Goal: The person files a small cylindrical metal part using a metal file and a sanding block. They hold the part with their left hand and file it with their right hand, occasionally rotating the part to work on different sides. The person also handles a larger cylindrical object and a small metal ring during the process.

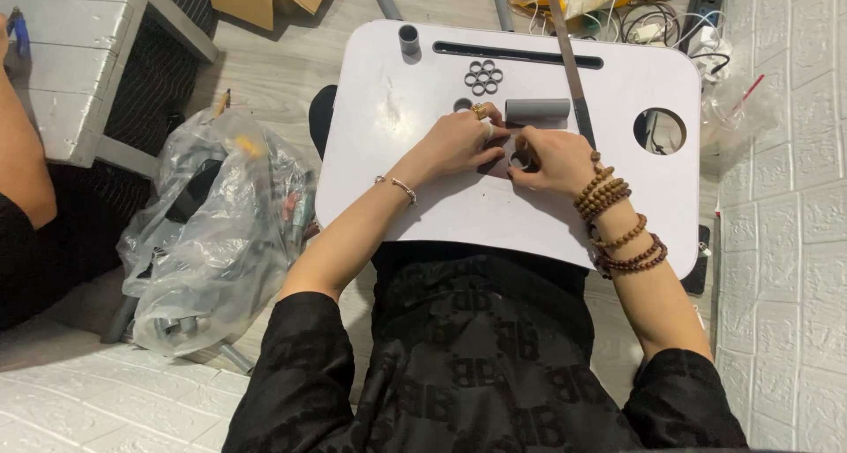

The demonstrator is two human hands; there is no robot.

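Both my hands meet at the middle of a white lap table [441,215]. My left hand [459,142], with a gold ring and a thin bracelet, and my right hand [551,160], with wooden bead strands on the wrist, together pinch a small grey pipe ring [520,161]. A short grey pipe length [536,109] lies just beyond my fingers. A flower-shaped cluster of glued grey rings [483,77] sits farther back, and one upright grey pipe piece [408,38] stands at the far left corner.
A long thin saw blade or ruler [572,74] lies across the table's right side beside a round cup hole [659,130]. A clear plastic bag [221,232] of parts lies on the floor at left. Another person's arm [22,162] is at far left. Cables and a cardboard box lie beyond.
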